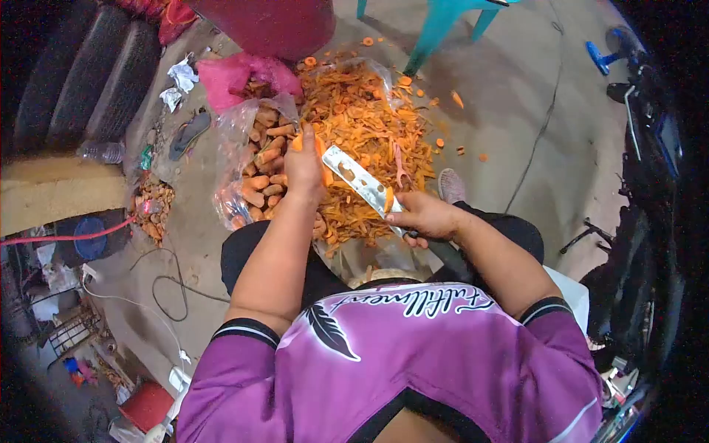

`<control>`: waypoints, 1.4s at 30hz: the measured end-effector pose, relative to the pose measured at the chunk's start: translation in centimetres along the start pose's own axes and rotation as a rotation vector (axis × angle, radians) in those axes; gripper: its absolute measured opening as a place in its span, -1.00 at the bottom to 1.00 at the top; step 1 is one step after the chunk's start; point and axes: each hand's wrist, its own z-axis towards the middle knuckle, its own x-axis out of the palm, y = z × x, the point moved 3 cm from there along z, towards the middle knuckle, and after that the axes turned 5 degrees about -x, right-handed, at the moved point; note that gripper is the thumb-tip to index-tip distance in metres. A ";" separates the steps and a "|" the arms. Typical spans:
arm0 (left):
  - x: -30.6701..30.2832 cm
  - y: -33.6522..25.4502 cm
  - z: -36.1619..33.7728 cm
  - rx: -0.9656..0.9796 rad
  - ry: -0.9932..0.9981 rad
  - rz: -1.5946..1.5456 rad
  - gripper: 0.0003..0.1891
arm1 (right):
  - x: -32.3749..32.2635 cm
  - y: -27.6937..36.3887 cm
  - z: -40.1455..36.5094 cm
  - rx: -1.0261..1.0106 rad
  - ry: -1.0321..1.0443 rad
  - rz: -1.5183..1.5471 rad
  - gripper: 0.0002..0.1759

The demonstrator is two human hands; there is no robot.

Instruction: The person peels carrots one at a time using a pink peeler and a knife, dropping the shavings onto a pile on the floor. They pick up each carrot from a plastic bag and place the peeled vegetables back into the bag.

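My left hand [303,168] is wrapped round an orange carrot [326,171], held upright over the pile. In my right hand [427,216] is a knife, gripped by its handle. Its broad blade [356,177] slants up to the left, spotted with carrot bits, its tip right at the carrot. Below both hands spreads a heap of carrot peelings [354,96]. On the heap lies a pink peeler-like tool [401,166]. Left of my left hand, a clear plastic bag [230,148] holds several unpeeled carrots [267,156].
A pink mesh sack [225,81] and a dark red tub [273,26] stand beyond the heap. A teal stool [436,37] is at the back. A sandal [190,136] lies at the left, and a cable [543,129] crosses the floor at the right.
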 end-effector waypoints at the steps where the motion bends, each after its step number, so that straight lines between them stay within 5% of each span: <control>1: 0.3 0.4 -0.1 -0.093 0.036 -0.143 -0.62 | -0.4 -0.2 -0.3 0.012 -0.014 0.034 -0.70; 6: 2.2 -1.1 -6.8 -0.413 0.220 -0.430 -0.56 | 1.7 1.4 -5.0 -0.047 -0.368 -0.320 -0.70; 10: 1.6 -1.0 -9.4 -0.445 0.303 -0.465 -0.63 | 3.6 0.8 -6.8 -0.316 -0.405 -0.664 -0.73; 13: -0.1 -2.9 -10.6 -0.517 0.215 -0.193 -0.59 | 3.0 1.4 -7.8 0.027 -0.667 -0.308 -0.72; 14: -0.9 -3.1 -10.0 -0.570 0.297 -0.246 -0.64 | 3.0 1.8 -7.7 -0.092 -0.684 -0.123 -0.75; 17: -0.9 -8.9 -7.2 -0.427 0.264 -0.195 -0.74 | 3.4 2.6 -7.0 -0.182 -0.656 0.180 -0.76; 19: 0.4 -16.7 -3.3 -0.174 0.213 -0.306 -0.77 | 4.2 3.3 -6.0 -0.199 -0.649 0.202 -0.78; 21: 1.6 -26.5 0.2 0.160 0.410 -0.253 -0.83 | 4.5 2.9 -4.3 -0.196 -0.583 0.223 -0.79; 24: 3.1 -37.6 3.6 0.514 0.616 0.109 -0.54 | 5.7 4.1 -2.9 -0.191 -0.569 0.250 -0.79; 25: 3.8 -39.3 3.4 0.341 0.739 -0.048 -0.30 | 5.6 4.2 -2.3 -0.184 -0.561 0.249 -0.79; 28: 5.7 -35.8 -2.0 0.282 0.877 0.098 -0.44 | 4.3 3.9 -0.3 -0.185 -0.581 0.307 -0.77; 30: 4.5 -29.3 0.5 0.367 0.823 0.350 -0.64 | 2.8 3.2 1.4 -0.151 -0.612 0.294 -0.77; 32: 1.5 -22.1 2.2 0.094 0.779 0.526 -0.53 | 1.4 2.1 3.7 -0.096 -0.633 0.276 -0.76; 34: -3.1 -13.9 6.9 -0.090 0.482 0.636 -0.53 | 0.4 1.2 5.6 -0.062 -0.705 0.253 -0.74; 36: -8.0 -6.6 10.8 -0.221 0.336 0.699 -0.69 | -1.9 -2.1 9.2 0.028 -0.691 -0.026 -0.71; 38: -13.6 1.3 15.5 -0.064 0.279 0.945 -0.67 | -3.5 -4.4 11.7 0.084 -0.684 -0.440 -0.67; 39: -14.9 3.4 15.5 -0.287 0.278 0.928 -0.62 | -3.7 -4.7 12.7 0.096 -0.677 -0.713 -0.65; 41: -11.0 -0.7 10.0 0.031 0.231 1.406 -0.60 | -4.7 -5.8 14.8 0.155 -0.670 -0.879 -0.61; 42: -11.1 0.2 10.6 -0.056 0.195 1.468 -0.58 | -5.6 -6.6 15.9 0.201 -0.680 -0.769 -0.60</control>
